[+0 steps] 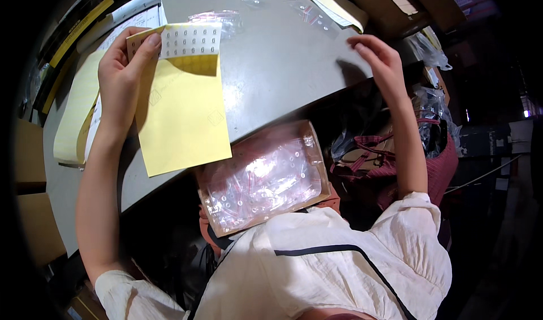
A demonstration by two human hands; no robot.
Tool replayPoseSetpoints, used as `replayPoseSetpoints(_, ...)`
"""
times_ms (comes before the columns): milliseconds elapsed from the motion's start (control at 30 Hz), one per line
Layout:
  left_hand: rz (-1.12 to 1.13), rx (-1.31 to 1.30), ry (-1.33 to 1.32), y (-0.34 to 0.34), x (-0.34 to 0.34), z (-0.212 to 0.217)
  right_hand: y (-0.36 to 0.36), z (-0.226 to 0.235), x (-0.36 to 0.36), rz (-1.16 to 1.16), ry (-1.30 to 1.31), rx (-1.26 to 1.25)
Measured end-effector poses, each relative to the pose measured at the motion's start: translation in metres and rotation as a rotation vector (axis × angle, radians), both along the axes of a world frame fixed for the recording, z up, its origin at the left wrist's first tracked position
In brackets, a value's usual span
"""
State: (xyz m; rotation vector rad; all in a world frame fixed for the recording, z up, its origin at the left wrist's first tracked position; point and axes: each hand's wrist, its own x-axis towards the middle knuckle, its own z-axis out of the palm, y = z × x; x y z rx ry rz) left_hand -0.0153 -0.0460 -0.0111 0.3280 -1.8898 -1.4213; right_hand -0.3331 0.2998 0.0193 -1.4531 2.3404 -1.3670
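Observation:
My left hand (120,74) is raised over the left side of the table, its thumb and fingers closed on the top edge of a label sheet (184,113). The sheet's yellow backing hangs down, while a white strip with rows of printed labels is folded over at the top. Out to the right, above the table's edge, is my right hand (383,62). Its thumb and index finger come together in a loose pinch; anything between them is too small to make out. A cardboard box (318,150) on my lap is filled with small clear zip bags (260,175).
Small clear bags (218,21) lie on the grey table (271,76) behind the sheet, and others (312,15) lie farther right. More yellow sheets (79,110) are at the left. A brown carton (382,3) stands far right, and a maroon bag (390,167) sits beside me.

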Motion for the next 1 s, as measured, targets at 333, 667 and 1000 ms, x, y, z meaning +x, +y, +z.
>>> replayPoseSetpoints(333, 0.031, 0.066, -0.004, 0.003, 0.005, -0.001, -0.038, -0.043, -0.134, -0.431, 0.649, 0.428)
replayPoseSetpoints(667, 0.007, 0.150, 0.062, 0.012, -0.001, 0.000, -0.052, -0.051, -0.162, -0.306, 0.335, 0.485)
replayPoseSetpoints(1000, 0.025, 0.158, 0.028, 0.007, 0.006, 0.001, -0.133, -0.054, -0.051, -0.077, 0.369, 0.426)
